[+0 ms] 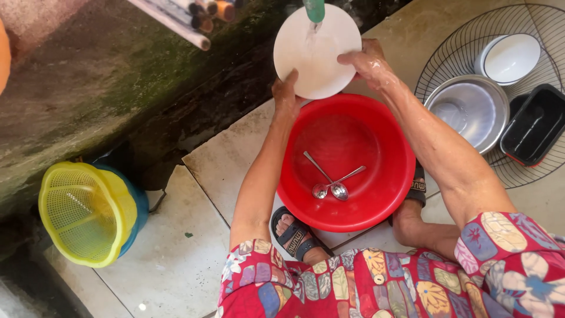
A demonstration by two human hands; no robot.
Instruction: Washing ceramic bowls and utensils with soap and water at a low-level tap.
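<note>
Partly cropped tap (313, 10) | left hand (286, 94), right hand (368, 62) grip white plate (316, 53)

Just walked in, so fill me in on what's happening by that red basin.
A person squats on the tiled floor and holds a white plate under running water from a green tap, left hand at its lower edge, right hand on its right rim. Below sits a red basin with two spoons in it. To the right, a wire rack carries bowls and a black tray.
</note>
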